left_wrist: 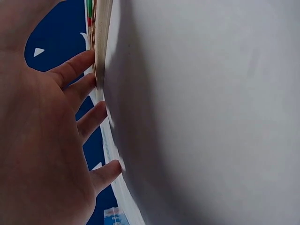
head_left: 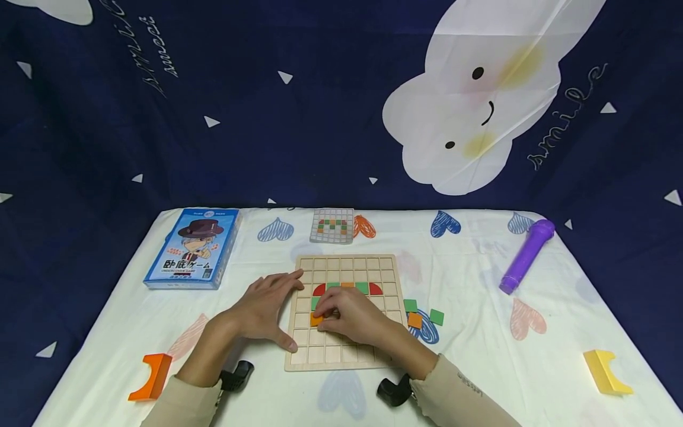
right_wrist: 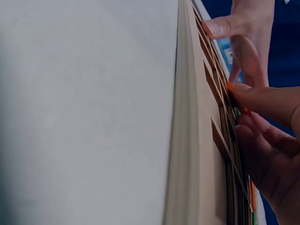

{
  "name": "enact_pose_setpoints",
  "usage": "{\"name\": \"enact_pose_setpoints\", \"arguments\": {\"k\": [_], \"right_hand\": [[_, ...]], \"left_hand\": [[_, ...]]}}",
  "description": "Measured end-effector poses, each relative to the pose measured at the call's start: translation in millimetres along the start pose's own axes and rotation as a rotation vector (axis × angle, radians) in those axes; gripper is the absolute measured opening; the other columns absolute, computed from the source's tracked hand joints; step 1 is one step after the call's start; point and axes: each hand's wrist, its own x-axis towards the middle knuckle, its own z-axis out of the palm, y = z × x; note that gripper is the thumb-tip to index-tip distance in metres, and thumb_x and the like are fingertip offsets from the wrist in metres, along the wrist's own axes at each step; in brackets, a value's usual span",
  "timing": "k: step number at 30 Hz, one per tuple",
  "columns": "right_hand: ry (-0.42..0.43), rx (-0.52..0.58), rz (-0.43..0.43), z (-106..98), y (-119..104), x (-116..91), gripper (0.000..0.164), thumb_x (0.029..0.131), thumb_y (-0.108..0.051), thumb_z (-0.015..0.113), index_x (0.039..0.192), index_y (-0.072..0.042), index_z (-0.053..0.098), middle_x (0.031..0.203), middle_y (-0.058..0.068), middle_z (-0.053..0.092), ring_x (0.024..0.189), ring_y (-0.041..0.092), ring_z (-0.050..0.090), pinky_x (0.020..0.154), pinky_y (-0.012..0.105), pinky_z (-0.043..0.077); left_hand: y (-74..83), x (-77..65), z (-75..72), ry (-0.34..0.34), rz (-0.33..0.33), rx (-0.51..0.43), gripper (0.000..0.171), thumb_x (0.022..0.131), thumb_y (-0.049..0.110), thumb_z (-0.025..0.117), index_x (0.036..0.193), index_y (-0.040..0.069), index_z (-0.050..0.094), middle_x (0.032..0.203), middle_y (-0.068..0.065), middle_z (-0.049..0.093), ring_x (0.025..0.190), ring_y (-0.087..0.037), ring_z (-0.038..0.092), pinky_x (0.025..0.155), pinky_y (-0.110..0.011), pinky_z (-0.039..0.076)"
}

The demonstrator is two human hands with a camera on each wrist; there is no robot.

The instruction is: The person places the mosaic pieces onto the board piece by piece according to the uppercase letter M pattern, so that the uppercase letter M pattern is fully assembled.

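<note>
A wooden grid board (head_left: 345, 359) lies flat on the table, with red quarter-round tiles (head_left: 376, 289), green square tiles (head_left: 362, 288) and an orange tile (head_left: 348, 284) in its cells. My right hand (head_left: 354, 314) is over the board's left-middle part. Its thumb and fingers pinch an orange square tile (head_left: 316, 320), whose edge shows in the right wrist view between the fingertips. My left hand (head_left: 261, 308) spreads along the board's left side, thumb and fingertips touching its edge; in the left wrist view its fingers (left_wrist: 77, 65) are extended. My right hand hides some cells.
Loose green tiles (head_left: 436, 317) and an orange tile (head_left: 414, 320) lie right of the board. Behind it is a pattern card (head_left: 332, 226). A blue game box (head_left: 192, 249), an orange block (head_left: 152, 378), a purple microphone-shaped object (head_left: 527, 256) and a yellow block (head_left: 607, 372) stand farther out.
</note>
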Motion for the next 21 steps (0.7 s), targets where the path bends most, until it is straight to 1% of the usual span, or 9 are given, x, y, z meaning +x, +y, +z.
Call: {"name": "enact_pose_setpoints", "arguments": {"k": [3, 8, 14, 21], "right_hand": [[0.0, -0.015, 0.01, 0.4, -0.7, 0.1, 0.018, 0.088, -0.023, 0.081, 0.104, -0.014, 0.081, 0.106, -0.006, 0.073, 0.096, 0.006, 0.064, 0.084, 0.017, 0.054], [0.004, -0.012, 0.01, 1.3, -1.4, 0.0, 0.018, 0.087, -0.022, 0.082, 0.103, -0.014, 0.081, 0.105, -0.005, 0.074, 0.094, 0.006, 0.065, 0.084, 0.017, 0.054], [0.003, -0.018, 0.021, 2.2, -1.1, -0.1, 0.017, 0.087, -0.021, 0.082, 0.103, -0.015, 0.081, 0.105, -0.004, 0.073, 0.087, 0.005, 0.061, 0.078, 0.014, 0.051], [-0.004, -0.023, 0.019, 2.6, 0.6, 0.2, 0.017, 0.086, -0.021, 0.083, 0.103, -0.016, 0.081, 0.105, -0.005, 0.072, 0.087, 0.004, 0.059, 0.079, 0.015, 0.05]], "left_hand": [[0.0, 0.3, 0.0, 0.001, 0.0, -0.001, 0.123, 0.047, 0.065, 0.094, 0.149, 0.019, 0.044, 0.166, -0.006, 0.036, 0.151, -0.037, 0.032, 0.123, -0.071, 0.02], [0.1, -0.3, -0.5, -0.003, 0.008, -0.006, 0.117, 0.048, 0.067, 0.093, 0.145, 0.02, 0.047, 0.169, -0.004, 0.031, 0.152, -0.037, 0.031, 0.123, -0.072, 0.02], [0.8, -1.5, -1.6, -0.002, 0.017, -0.01, 0.112, 0.048, 0.067, 0.093, 0.14, 0.019, 0.05, 0.17, -0.004, 0.029, 0.152, -0.037, 0.032, 0.122, -0.072, 0.02], [2.0, -2.2, -2.6, 0.001, 0.018, -0.016, 0.112, 0.048, 0.066, 0.094, 0.14, 0.019, 0.05, 0.17, -0.004, 0.029, 0.151, -0.036, 0.032, 0.123, -0.072, 0.02]]}}
